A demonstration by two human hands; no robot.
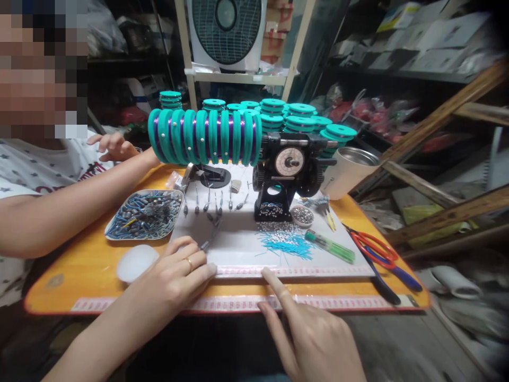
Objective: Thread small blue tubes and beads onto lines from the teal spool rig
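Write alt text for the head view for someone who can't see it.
A person's left hand and right hand are at the front edge of a white board, the right index finger on a ruler strip. Behind them, a row of green spools extends left from a black machine; another person's arm is at the left.

I am seeing a pink-and-white measuring strip (238, 270) lying flat and straight along the near edge of the white board (238, 233).

Table (85, 270) lit OK, bkgd shelves (397, 72) dim & blurry, pic edges stretched, upper R corner dark.
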